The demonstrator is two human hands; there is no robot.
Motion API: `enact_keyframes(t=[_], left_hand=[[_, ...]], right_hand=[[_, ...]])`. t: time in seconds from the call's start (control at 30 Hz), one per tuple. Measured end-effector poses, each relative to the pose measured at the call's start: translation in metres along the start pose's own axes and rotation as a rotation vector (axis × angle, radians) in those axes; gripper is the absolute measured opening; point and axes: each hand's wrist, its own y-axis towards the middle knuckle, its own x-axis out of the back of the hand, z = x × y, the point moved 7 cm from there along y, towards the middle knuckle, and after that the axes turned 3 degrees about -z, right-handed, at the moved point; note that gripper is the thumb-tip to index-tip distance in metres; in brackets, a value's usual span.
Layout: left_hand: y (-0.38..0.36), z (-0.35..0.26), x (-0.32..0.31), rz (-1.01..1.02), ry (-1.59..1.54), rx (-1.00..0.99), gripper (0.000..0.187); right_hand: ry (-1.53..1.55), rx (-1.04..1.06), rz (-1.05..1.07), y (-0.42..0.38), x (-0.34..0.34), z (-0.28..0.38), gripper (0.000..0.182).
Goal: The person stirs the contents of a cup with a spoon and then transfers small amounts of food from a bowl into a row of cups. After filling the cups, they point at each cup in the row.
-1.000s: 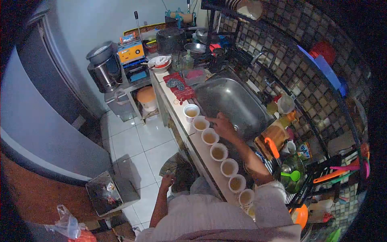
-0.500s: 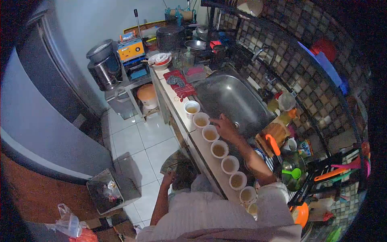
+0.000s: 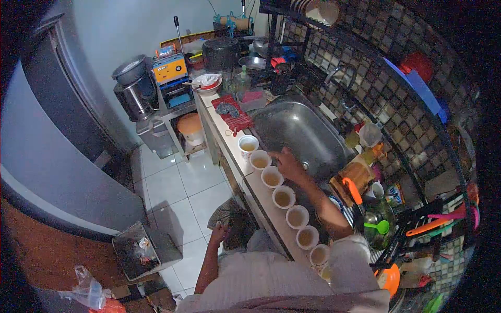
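Observation:
A row of several white cups with a pale yellowish-brown liquid in them runs along the counter edge, among them the farthest cup, the second cup and a middle cup. My right hand hovers at the sink's near edge, index finger stretched toward the second cup's rim; whether it touches cannot be made out. No object shows in that hand. Down at my left side, my left hand is closed on the edge of a dark, flat, fan-shaped thing, whose kind is too dim to tell.
Beyond my right hand lies a steel sink with a tap. A red cloth rests past the cups. Right of the sink are a wooden board and a green ladle. A waste bin stands on the floor.
My right hand has shifted slightly, its index finger still near the second cup. The dark fan-shaped thing in my left hand has tilted a little. The cups stay in their row.

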Motion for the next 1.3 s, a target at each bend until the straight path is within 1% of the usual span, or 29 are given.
enact_keyframes(t=[0.07,0.1,0.17,0.2,0.27,0.33,0.4,0.43,0.53,0.6,0.7,0.73,0.8,0.83,0.87,0.9,0.97,1.0,1.07,1.1,1.13,1.2,1.27,1.3], left_hand=[[0.000,-0.001,-0.002,0.086,-0.116,-0.114,0.025],[-0.003,-0.005,-0.004,0.086,-0.115,-0.115,0.025],[-0.006,-0.008,-0.003,-0.031,-0.036,-0.037,0.022],[-0.005,-0.008,-0.003,-0.030,-0.037,-0.040,0.022],[-0.004,-0.008,-0.006,0.024,-0.089,-0.043,0.022],[0.004,-0.003,-0.004,0.003,-0.048,-0.032,0.022],[0.004,-0.001,-0.002,-0.016,-0.006,-0.015,0.023],[0.000,-0.003,-0.003,0.002,0.000,-0.040,0.023],[-0.004,-0.006,-0.006,0.025,0.013,-0.064,0.024],[-0.001,-0.001,-0.006,0.031,0.019,-0.065,0.024],[0.002,0.002,-0.007,0.014,-0.008,-0.076,0.027],[-0.003,-0.003,-0.012,0.046,-0.047,-0.100,0.028],[-0.011,-0.008,-0.014,0.077,-0.086,-0.125,0.030],[-0.014,-0.011,-0.017,0.134,-0.094,-0.157,0.030],[-0.017,-0.014,-0.020,0.191,-0.103,-0.191,0.030],[-0.013,-0.011,-0.018,0.189,-0.102,-0.195,0.030],[-0.005,0.001,-0.019,0.202,0.015,-0.114,0.036],[-0.001,0.009,-0.017,0.203,0.016,-0.120,0.036],[0.006,0.016,-0.016,0.266,0.153,-0.179,0.032],[-0.009,0.001,-0.022,0.206,0.187,-0.080,0.029],[-0.004,0.000,-0.023,0.206,0.186,-0.092,0.029],[-0.001,0.011,-0.022,0.190,0.031,-0.024,0.029],[0.003,0.014,-0.021,0.207,0.030,-0.065,0.028],[0.006,0.016,-0.019,0.208,0.137,-0.089,0.027]], right_hand=[[0.017,0.038,0.009,0.005,0.004,0.006,0.040],[0.033,0.078,0.017,0.007,0.004,0.010,0.041],[0.031,0.103,-0.016,0.012,0.003,0.012,0.041],[0.028,0.129,-0.045,0.014,0.006,0.015,0.042],[0.042,0.127,-0.035,0.014,0.007,0.016,0.042],[0.058,0.125,-0.025,0.016,0.010,0.018,0.043],[-0.058,0.081,0.066,0.014,0.007,0.016,0.044],[-0.057,0.079,0.068,0.012,0.009,0.016,0.044],[0.001,0.053,0.068,0.004,0.013,0.011,0.040],[0.024,0.137,-0.013,-0.001,0.016,0.011,0.035],[0.095,0.091,0.052,-0.003,0.016,0.006,0.031],[0.095,0.090,0.050,-0.003,0.018,0.006,0.031],[0.031,0.046,0.126,-0.003,0.014,0.005,0.031],[0.031,0.048,0.124,-0.003,0.012,0.001,0.031],[0.070,0.084,0.078,-0.002,0.010,-0.003,0.030],[0.110,0.120,0.031,-0.001,0.014,0.002,0.030],[0.088,0.130,0.022,-0.001,0.018,0.004,0.030],[0.065,0.136,0.017,-0.001,0.021,0.008,0.031],[0.059,0.180,0.015,0.001,0.023,0.014,0.031],[0.056,0.220,0.020,0.002,0.024,0.018,0.032],[0.050,0.228,0.011,0.005,0.023,0.016,0.032],[-0.007,0.241,-0.016,0.010,0.017,0.011,0.030],[0.036,0.208,-0.005,0.015,0.010,0.008,0.028],[0.082,0.172,0.012,0.018,0.006,0.006,0.026]])
